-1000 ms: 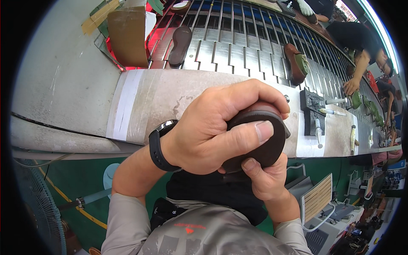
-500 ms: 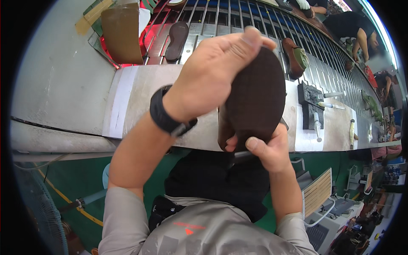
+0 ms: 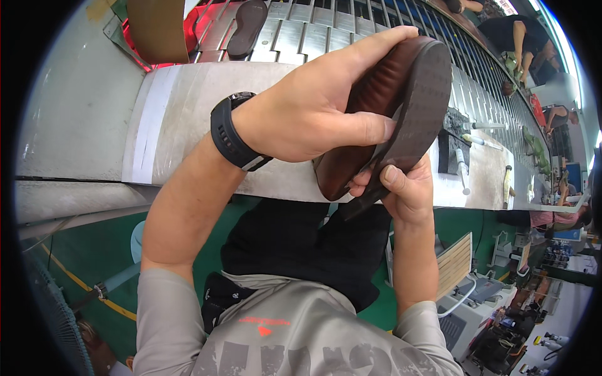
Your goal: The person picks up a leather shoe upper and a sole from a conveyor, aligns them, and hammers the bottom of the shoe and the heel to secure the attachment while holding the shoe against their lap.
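Observation:
Between my hands is a brown leather shoe upper (image 3: 378, 84), with a dark brown sole (image 3: 429, 94) along its right side. My left hand (image 3: 310, 106) wraps the toe end, its thumb pressed between upper and sole. Lower down, my right hand (image 3: 407, 188) grips the sole toward the heel, thumb on its outer face and fingertips reaching in by the upper. At the heel end the sole stands apart from the upper. Whether they touch at the toe is partly hidden by my left hand.
A loose dark sole (image 3: 247, 28) lies on the metal slatted conveyor (image 3: 310, 34) beyond the pale ledge (image 3: 257, 182). At right are a black foam block (image 3: 449, 150) with syringe-like tubes and a yellowish-handled tool (image 3: 506, 185). Other people (image 3: 517, 31) work at the far right.
The shoe has turned, so the brown upper now shows beside the sole. My left hand has moved from the sole's toe edge to around the upper, its thumb now between the two parts.

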Available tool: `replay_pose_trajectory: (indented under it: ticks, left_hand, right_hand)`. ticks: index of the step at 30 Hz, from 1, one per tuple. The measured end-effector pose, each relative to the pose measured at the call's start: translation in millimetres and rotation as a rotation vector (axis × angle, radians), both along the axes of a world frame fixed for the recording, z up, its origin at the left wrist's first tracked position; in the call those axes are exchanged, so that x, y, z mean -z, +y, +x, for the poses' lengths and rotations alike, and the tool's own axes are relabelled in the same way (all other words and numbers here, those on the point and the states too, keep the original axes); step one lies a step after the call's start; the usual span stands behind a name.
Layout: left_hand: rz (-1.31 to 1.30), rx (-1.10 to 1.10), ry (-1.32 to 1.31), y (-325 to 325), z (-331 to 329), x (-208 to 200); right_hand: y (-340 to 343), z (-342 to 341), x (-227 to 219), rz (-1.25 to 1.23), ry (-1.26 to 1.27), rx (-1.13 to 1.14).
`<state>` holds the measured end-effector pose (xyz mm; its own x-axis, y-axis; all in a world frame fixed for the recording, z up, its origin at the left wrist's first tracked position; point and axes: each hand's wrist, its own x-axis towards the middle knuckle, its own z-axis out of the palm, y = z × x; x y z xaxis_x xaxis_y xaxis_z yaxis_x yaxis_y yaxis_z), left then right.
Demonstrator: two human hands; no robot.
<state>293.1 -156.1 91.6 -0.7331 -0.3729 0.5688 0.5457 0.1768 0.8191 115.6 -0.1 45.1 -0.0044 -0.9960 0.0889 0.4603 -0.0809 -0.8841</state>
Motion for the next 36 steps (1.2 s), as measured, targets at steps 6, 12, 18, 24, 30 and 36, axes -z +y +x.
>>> replay_pose_trajectory:
  ticks: [6,12,18,24,30,36]
  left_hand:
    - [0.023,0.093,-0.201,4,13,-13]
    - [-0.199,-0.167,-0.056,4,5,1]
    - [-0.145,-0.139,0.029,6,-8,10]
    - [-0.031,-0.090,-0.018,15,-5,2]
    - [0.029,-0.082,-0.129,29,-2,-7]
    - [0.076,-0.127,-0.187,47,-4,-17]
  right_hand:
    - [-1,1,-3,-0.047,0.165,0.039]
    - [4,1,-2,0.040,0.110,0.069]
    - [4,-1,-1,0.032,0.119,0.077]
    - [4,1,-1,0.002,0.110,0.060]
    - [9,-1,-1,-0.020,0.104,0.043]
    - [16,-2,-6,-0.079,0.106,0.038]
